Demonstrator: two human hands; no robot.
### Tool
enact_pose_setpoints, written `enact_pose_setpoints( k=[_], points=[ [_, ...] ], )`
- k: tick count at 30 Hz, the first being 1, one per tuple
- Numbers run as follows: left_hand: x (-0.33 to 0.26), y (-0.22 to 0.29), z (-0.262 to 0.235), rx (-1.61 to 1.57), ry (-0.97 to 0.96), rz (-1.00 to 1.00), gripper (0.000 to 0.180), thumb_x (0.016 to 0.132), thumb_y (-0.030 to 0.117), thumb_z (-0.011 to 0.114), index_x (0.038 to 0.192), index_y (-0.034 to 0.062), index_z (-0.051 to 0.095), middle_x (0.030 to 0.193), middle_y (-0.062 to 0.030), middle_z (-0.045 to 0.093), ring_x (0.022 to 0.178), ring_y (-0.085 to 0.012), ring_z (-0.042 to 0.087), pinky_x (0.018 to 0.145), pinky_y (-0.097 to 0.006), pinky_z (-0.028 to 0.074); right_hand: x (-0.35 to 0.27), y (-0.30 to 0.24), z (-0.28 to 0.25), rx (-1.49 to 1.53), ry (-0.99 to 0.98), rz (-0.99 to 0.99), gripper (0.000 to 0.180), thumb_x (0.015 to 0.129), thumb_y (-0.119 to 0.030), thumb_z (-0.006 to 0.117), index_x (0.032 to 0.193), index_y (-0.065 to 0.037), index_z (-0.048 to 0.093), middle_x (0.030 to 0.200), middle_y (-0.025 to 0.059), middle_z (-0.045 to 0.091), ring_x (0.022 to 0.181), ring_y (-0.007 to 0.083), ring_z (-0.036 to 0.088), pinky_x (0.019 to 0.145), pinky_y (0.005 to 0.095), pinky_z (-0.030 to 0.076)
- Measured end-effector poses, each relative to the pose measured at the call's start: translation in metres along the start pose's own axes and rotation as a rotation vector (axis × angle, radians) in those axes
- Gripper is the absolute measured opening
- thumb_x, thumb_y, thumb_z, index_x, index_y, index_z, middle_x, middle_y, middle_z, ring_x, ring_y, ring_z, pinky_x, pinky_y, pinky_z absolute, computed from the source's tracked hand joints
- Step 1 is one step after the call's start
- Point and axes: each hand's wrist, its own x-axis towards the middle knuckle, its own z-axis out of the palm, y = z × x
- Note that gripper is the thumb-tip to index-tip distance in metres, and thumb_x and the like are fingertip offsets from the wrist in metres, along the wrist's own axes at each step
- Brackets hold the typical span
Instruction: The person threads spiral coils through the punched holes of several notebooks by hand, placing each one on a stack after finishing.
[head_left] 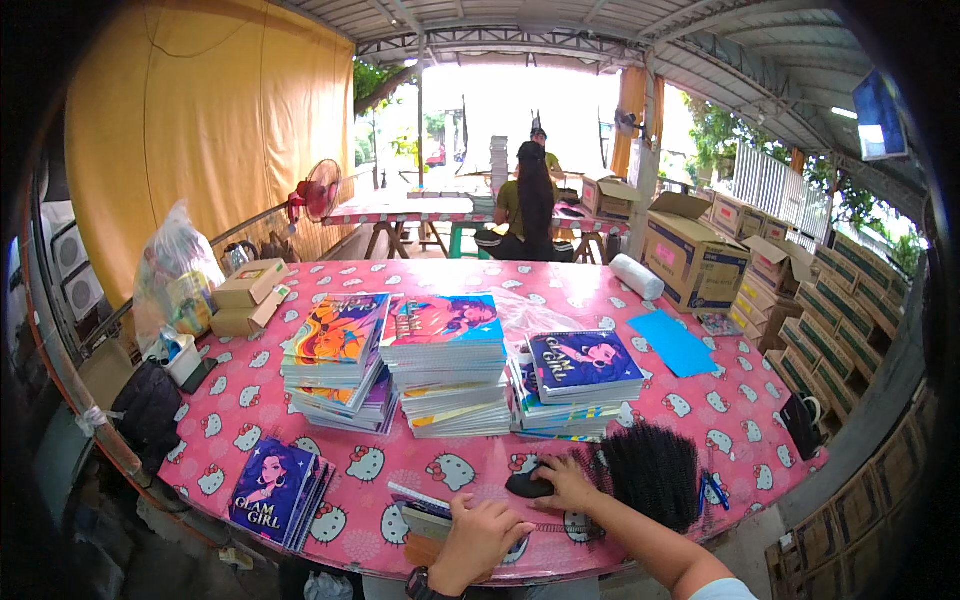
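Here, left hand [485, 535]: laid over a small pile of flat, thin-edged sheets or notebooks [415, 508] at the near edge of the table, fingers bent, black wristwatch [425, 583] at the wrist; cannot tell how firmly gripped.
Small pile: tucked partly beneath the left hand, corner poking out to the left, lower part tan; rest hidden.
Right hand [565, 485]: reaching in from the right, fingers spread onto a smooth, rounded black object [526, 482]; touching, but cannot tell whether gripped.
Black object: resting on the table between the small pile and the coils, just in front of the right-hand stack.
Coils: black spiral binding wires [655, 470], heaped to the right of the right hand, close to the forearm.
Pens: blue, slim [713, 490], lying just beside the coils.
Near-left pile: spiral-bound notebooks with purple illustrated covers [270, 490], well apart from the left hand.
Tall stacks: orange-topped booklets [335, 335], pink-and-blue-topped booklets [445, 360] and purple-topped booklets [585, 365], side by side beyond the hands.
Table: covered in pink cloth with white cat faces [365, 500].
Right side: flat bright-blue sheet [675, 343]; white roll [637, 276] near a brown cardboard box [690, 260].
Background: red fan [320, 190] and seated person [537, 205].
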Motion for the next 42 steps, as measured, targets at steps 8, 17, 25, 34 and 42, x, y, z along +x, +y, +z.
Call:
enact_pose_setpoints(
  k=[8, 17, 25, 34, 42],
  points=[
    [0.0, -0.003, 0.006, 0.056, 0.062, -0.058, 0.02, 0.081, 0.033, 0.063, 0.09, 0.0148, 0.063, 0.083, 0.0003, 0.061, 0.085, -0.0187, 0.057, 0.088, -0.049, 0.028, 0.021, -0.002, -0.012, 0.191, -0.26, 0.096, 0.05, 0.075, -0.044, 0.067, 0.112, -0.011, 0.058, 0.11, 0.0096, 0.058, 0.098, 0.0302, 0.056, 0.081, 0.0443, 0.045],
    [0.005, 0.002, 0.002, -0.052, 0.163, -0.099, 0.019, 0.08, 0.031, 0.064, 0.087, 0.0139, 0.063, 0.082, 0.0016, 0.061, 0.085, -0.0184, 0.056, 0.092, -0.051, 0.027, -0.001, -0.007, -0.042, 1.67, -0.532, 0.164, 0.065, 0.086, -0.046, 0.055, 0.126, 0.005, 0.046, 0.12, 0.016, 0.055, 0.106, 0.0239, 0.056, 0.091, 0.0371, 0.044],
    [0.001, -0.01, 0.003, 0.004, 0.034, -0.131, 0.025, 0.078, 0.036, 0.064, 0.091, 0.0143, 0.064, 0.084, -0.0014, 0.06, 0.09, -0.0205, 0.055, 0.093, -0.051, 0.026, 0.002, -0.009, -0.052, 1.77, -0.573, 0.018, 0.057, 0.088, -0.042, 0.054, 0.123, 0.003, 0.048, 0.12, 0.0151, 0.054, 0.111, 0.0258, 0.053, 0.092, 0.0405, 0.045],
    [-0.012, -0.015, -0.009, 0.037, 0.188, -0.296, 0.032, 0.063, 0.032, 0.077, 0.087, 0.0141, 0.065, 0.088, -0.0031, 0.056, 0.093, -0.0223, 0.054, 0.101, -0.059, 0.019, 0.018, -0.022, -0.05, 1.535, -0.556, -0.062, 0.057, 0.079, -0.043, 0.059, 0.107, 0.006, 0.061, 0.113, 0.025, 0.057, 0.112, 0.0316, 0.053, 0.099, 0.0408, 0.037],
    [-0.014, -0.015, -0.007, 0.014, 0.224, -0.32, 0.03, 0.06, 0.03, 0.079, 0.081, 0.014, 0.066, 0.085, -0.0016, 0.055, 0.091, -0.021, 0.054, 0.103, -0.059, 0.019, 0.028, -0.036, -0.066, 1.19, -0.504, -0.093, 0.049, 0.079, -0.041, 0.058, 0.097, 0.004, 0.064, 0.108, 0.0249, 0.06, 0.107, 0.0332, 0.055, 0.097, 0.0424, 0.038]
  ],
)
